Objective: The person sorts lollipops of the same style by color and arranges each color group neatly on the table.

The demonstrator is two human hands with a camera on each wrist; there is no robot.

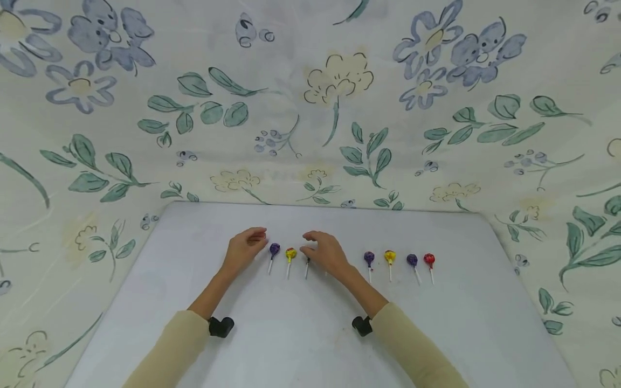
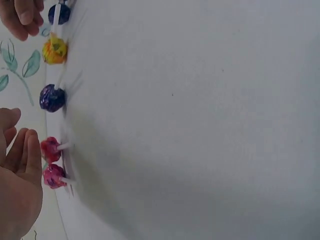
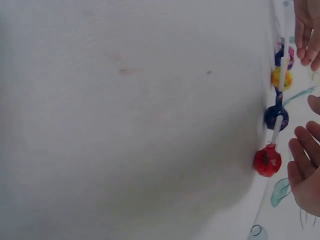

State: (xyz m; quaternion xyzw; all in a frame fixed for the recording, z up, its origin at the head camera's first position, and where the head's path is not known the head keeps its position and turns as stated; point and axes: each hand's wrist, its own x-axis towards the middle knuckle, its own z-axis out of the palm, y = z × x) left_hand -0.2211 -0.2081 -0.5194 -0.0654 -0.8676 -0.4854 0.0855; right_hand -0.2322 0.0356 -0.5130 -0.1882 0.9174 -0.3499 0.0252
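The left hand (image 1: 246, 249) and right hand (image 1: 326, 253) are both relaxed and hold nothing above a white table (image 1: 296, 339).
Just left of a round, yellow-wrapped lollipop on a white stick (image 1: 290, 253) lies a round purple-wrapped lollipop (image 1: 274, 249), near the left hand; just right of the yellow-wrapped lollipop, the right hand partly hides a dark-headed lollipop (image 1: 306, 268).

Lollipops (image 1: 390, 255) in row near table's far edge (image 1: 330, 213), sticks (image 1: 390, 274) toward you; your left hand (image 1: 244, 250) at row's left end, right hand (image 1: 326, 252) mid-row.
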